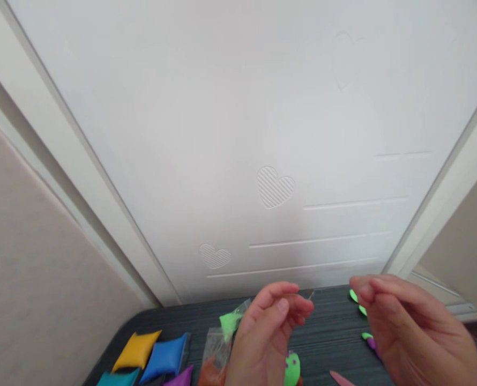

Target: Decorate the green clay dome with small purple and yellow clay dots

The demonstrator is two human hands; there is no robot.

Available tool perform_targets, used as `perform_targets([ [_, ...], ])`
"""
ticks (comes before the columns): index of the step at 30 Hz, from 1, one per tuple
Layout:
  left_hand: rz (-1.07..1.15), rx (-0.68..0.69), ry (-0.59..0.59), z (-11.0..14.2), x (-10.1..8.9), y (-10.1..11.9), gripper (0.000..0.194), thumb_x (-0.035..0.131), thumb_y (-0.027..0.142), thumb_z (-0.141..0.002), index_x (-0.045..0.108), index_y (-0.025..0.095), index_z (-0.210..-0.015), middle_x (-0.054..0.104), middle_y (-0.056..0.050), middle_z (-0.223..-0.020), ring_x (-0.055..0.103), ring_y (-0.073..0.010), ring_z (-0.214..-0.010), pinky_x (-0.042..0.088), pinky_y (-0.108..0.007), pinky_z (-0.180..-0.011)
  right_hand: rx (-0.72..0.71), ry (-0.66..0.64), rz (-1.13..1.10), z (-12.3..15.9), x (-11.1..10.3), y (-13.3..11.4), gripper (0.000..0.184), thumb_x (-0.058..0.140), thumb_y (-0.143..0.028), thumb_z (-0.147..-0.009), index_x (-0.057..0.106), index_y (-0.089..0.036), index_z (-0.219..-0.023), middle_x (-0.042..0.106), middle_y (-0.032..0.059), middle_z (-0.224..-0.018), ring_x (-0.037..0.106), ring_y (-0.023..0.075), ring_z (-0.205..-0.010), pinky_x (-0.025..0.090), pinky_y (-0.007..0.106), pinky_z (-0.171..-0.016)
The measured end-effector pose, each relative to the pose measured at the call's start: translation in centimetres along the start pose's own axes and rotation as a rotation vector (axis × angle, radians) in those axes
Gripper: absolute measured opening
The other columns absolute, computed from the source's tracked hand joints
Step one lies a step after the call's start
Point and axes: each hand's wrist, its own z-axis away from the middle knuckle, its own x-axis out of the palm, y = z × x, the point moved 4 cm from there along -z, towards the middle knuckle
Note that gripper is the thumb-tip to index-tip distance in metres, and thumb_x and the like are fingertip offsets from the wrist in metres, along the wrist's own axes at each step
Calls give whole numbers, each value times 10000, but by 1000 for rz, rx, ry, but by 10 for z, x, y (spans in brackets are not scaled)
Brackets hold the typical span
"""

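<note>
My left hand is raised over a dark table, its thumb and fingers pinched together; a tiny thin glinting thing shows at the fingertips, too small to name. My right hand is level with it to the right, fingers pressed together and curled, and whatever they hold is hidden. Below my left hand lies a green clay ball with purple dots. Small green pieces and a purple and green piece lie beside my right hand.
Packets of clay lie at the left of the table: yellow, blue, teal, purple. A clear bag with green clay and one with orange-brown clay are next to my left hand. A white door with embossed hearts stands behind.
</note>
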Motion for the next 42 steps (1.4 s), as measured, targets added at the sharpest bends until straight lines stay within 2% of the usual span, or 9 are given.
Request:
perform_targets([
  [6,-13,34,34,0,-1,2,169,587,216,-735,658,138,-867,679,-83,-772,590,-154,-745,424,-275,-735,124,47,-89,6,-13,12,343,628,-264,-763,568,-321,-1095,708,14,-802,680,142,-699,559,167,-603],
  [10,-19,61,71,0,-2,4,162,568,209,-750,660,137,-862,669,-74,-758,583,-149,-746,428,-273,-730,159,46,-88,7,-12,12,256,572,-283,-802,588,-285,-1058,692,48,-886,672,169,-753,559,194,-562],
  [14,-24,70,85,1,-2,4,168,553,207,-760,657,134,-870,656,-71,-750,573,-146,-739,428,-272,-719,157,-35,-129,2,-1,7,219,566,-264,-806,584,-263,-1024,636,16,-674,619,124,-593,530,189,-519],
  [17,-29,70,83,1,-1,3,171,546,200,-762,655,132,-874,647,-69,-750,565,-145,-739,427,-271,-708,167,-120,-196,1,4,6,127,606,-227,-775,590,-251,-899,591,-11,-608,579,94,-549,482,142,-452],
  [21,-27,92,88,3,0,5,172,534,200,-772,655,129,-871,634,-63,-740,557,-140,-733,429,-271,-709,98,-197,-232,0,4,5,65,639,-197,-751,607,-238,-791,629,-8,-696,613,98,-644,525,154,-553],
  [26,-31,131,96,4,1,7,163,522,190,-780,655,135,-857,622,-52,-746,549,-134,-744,430,-266,-716,94,-231,-251,0,1,6,167,626,-134,-758,638,-267,-858,674,-16,-812,646,79,-686,543,123,-623],
  [32,-46,134,78,3,0,8,165,525,198,-784,656,135,-861,614,-51,-747,547,-139,-748,428,-272,-719,158,-242,-252,6,-1,14,249,612,-134,-772,629,-299,-958,699,-24,-830,666,84,-705,544,116,-637],
  [38,-38,146,89,5,0,9,154,523,195,-787,656,136,-841,593,-45,-746,533,-140,-748,421,-277,-721,219,-194,-338,6,2,13,174,543,-199,-836,635,-289,-952,694,-20,-832,661,73,-752,529,110,-670],
  [42,-39,147,93,6,1,8,156,510,193,-797,650,138,-839,586,-46,-748,521,-143,-753,411,-282,-725,188,-248,-416,6,6,3,144,492,-254,-869,629,-256,-913,683,-20,-796,646,66,-737,522,131,-695],
])
